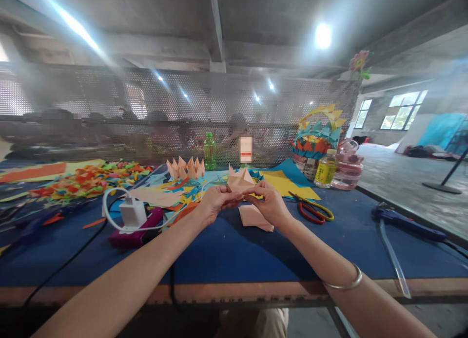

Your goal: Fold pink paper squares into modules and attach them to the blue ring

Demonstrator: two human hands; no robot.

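Between my two hands, above the blue table, is a peach folded paper piece (240,181) with pointed tips. My left hand (215,202) pinches its lower edge from the left. The fingers of my right hand (269,201) close on the same edge from the right, and the fingertips of both hands nearly meet. Just below lies a small stack of peach paper (256,218), partly behind my right hand. A peach paper crown (185,168) with several points stands further back on the left.
Red-and-yellow-handled scissors (315,212) lie right of my hands, and a blue glue gun (409,223) with a clear glue stick lies further right. A white charger (132,212) sits in a purple power strip (126,236). Bottles, stacked paper crowns (317,133) and colourful paper scraps (91,179) stand behind.
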